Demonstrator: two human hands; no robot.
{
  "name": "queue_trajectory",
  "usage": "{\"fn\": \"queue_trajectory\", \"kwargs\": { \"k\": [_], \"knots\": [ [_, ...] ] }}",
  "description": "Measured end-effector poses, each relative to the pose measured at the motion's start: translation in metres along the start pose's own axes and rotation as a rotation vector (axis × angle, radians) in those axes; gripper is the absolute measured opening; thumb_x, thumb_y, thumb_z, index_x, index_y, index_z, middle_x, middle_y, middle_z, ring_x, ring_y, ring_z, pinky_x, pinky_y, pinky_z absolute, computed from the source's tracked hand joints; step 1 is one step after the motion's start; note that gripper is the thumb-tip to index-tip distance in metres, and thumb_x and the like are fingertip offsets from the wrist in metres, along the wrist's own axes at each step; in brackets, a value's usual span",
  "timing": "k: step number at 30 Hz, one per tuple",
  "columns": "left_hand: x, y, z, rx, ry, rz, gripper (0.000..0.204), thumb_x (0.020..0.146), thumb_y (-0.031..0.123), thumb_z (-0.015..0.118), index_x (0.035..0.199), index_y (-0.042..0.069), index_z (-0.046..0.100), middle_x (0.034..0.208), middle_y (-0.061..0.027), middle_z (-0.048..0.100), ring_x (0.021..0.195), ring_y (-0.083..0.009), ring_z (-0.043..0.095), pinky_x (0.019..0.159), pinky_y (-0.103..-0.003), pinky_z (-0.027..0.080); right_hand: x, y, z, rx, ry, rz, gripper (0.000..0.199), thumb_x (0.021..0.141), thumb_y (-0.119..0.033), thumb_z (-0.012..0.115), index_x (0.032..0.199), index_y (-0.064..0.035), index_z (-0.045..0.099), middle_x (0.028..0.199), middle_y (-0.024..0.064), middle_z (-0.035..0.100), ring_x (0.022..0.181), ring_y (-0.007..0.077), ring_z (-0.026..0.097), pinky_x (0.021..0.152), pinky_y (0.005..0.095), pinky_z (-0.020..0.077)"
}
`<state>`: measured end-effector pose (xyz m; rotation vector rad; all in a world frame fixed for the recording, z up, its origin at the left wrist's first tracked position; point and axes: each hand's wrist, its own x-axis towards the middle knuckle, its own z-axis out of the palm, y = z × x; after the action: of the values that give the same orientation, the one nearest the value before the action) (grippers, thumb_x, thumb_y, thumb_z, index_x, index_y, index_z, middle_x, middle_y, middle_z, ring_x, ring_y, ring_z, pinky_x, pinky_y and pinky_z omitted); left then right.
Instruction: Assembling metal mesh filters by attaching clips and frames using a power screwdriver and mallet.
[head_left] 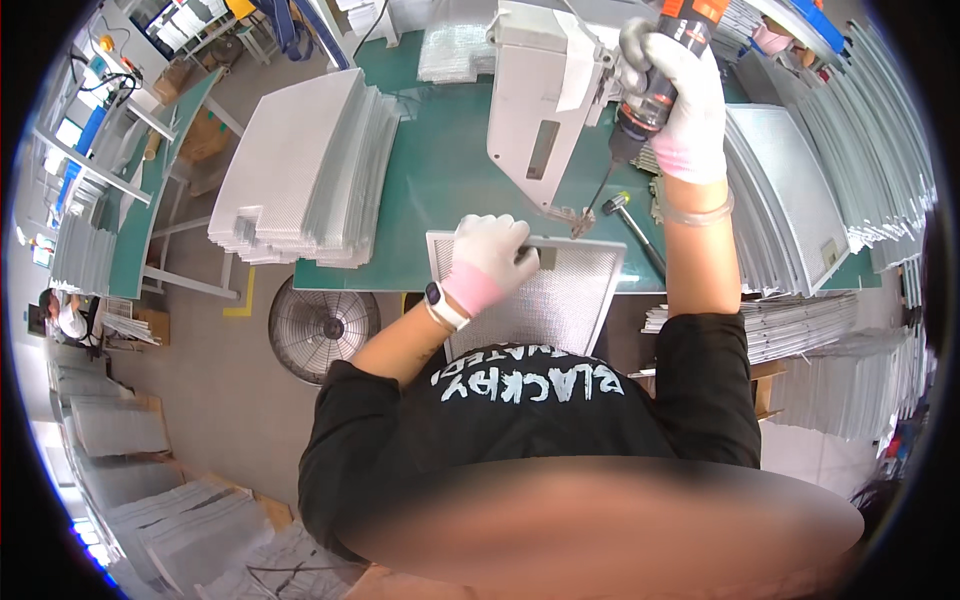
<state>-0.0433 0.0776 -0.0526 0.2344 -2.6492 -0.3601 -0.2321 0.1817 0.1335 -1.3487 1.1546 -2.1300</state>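
Observation:
A framed metal mesh panel leans against my body and the table's front edge. My left hand, in a white and pink glove, is closed on the panel's top rim, fingers curled over it. Raised at the right, my gloved right hand grips an orange and black power drill. Its long thin bit slants down to the small metal piece at the foot of a light grey machine, just beyond the panel's rim. Whether the bit touches anything there is hard to tell.
A mallet lies right of the machine on the green table. Stacks of mesh panels stand at the left, and more panels crowd the right. A round floor fan stands below the table's left end.

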Motion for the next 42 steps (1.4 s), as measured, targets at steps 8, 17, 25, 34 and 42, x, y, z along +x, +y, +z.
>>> {"fn": "queue_trajectory", "kwargs": {
  "k": [8, 17, 25, 34, 42],
  "knots": [
    [-0.034, 0.036, -0.038, -0.135, 0.041, 0.051, 0.024, 0.064, 0.026, 0.078, 0.074, 0.009, 0.064, 0.075, -0.0058, 0.062, 0.065, -0.0266, 0.060, 0.058, -0.039, 0.045, -0.023, 0.020, 0.024, 0.109, 0.067, 0.071, 0.028, 0.087, -0.023, 0.060, 0.101, -0.0015, 0.047, 0.075, 0.0035, 0.047, 0.055, 0.0062, 0.045, 0.043, 0.0185, 0.0368],
    [-0.034, 0.039, -0.042, -0.198, 0.070, 0.050, 0.031, 0.066, 0.025, 0.077, 0.094, 0.014, 0.071, 0.079, -0.0039, 0.066, 0.070, -0.0253, 0.064, 0.062, -0.039, 0.050, -0.030, 0.016, 0.038, 0.185, 0.012, 0.091, 0.029, 0.087, -0.022, 0.060, 0.105, -0.0041, 0.046, 0.073, 0.0025, 0.045, 0.054, 0.0068, 0.046, 0.043, 0.0179, 0.0366],
    [-0.046, 0.041, -0.030, -0.241, 0.029, 0.031, 0.033, 0.070, 0.031, 0.076, 0.100, 0.018, 0.072, 0.076, -0.0032, 0.065, 0.059, -0.0267, 0.063, 0.054, -0.039, 0.050, -0.065, 0.034, 0.050, 0.286, -0.022, 0.282, 0.052, 0.083, -0.013, 0.064, 0.128, -0.0001, 0.041, 0.072, 0.0060, 0.055, 0.054, 0.0114, 0.051, 0.053, 0.0253, 0.0450],
    [-0.059, 0.039, -0.011, -0.241, -0.092, 0.055, 0.036, 0.071, 0.030, 0.077, 0.106, 0.022, 0.071, 0.096, 0.0005, 0.068, 0.093, -0.0184, 0.065, 0.079, -0.037, 0.052, -0.074, 0.050, 0.042, 0.445, -0.083, 0.280, 0.048, 0.075, -0.014, 0.065, 0.117, -0.0008, 0.045, 0.070, 0.0072, 0.054, 0.050, 0.0106, 0.048, 0.043, 0.0222, 0.0399],
    [-0.057, 0.038, -0.015, -0.316, -0.075, 0.096, 0.042, 0.078, 0.027, 0.076, 0.117, 0.015, 0.063, 0.086, -0.0010, 0.059, 0.082, -0.0192, 0.060, 0.085, -0.038, 0.048, -0.081, 0.061, 0.038, 0.476, -0.030, 0.269, 0.052, 0.070, -0.013, 0.066, 0.116, 0.0009, 0.047, 0.078, 0.0055, 0.057, 0.049, 0.0084, 0.048, 0.042, 0.0216, 0.0406]
  ]
}}
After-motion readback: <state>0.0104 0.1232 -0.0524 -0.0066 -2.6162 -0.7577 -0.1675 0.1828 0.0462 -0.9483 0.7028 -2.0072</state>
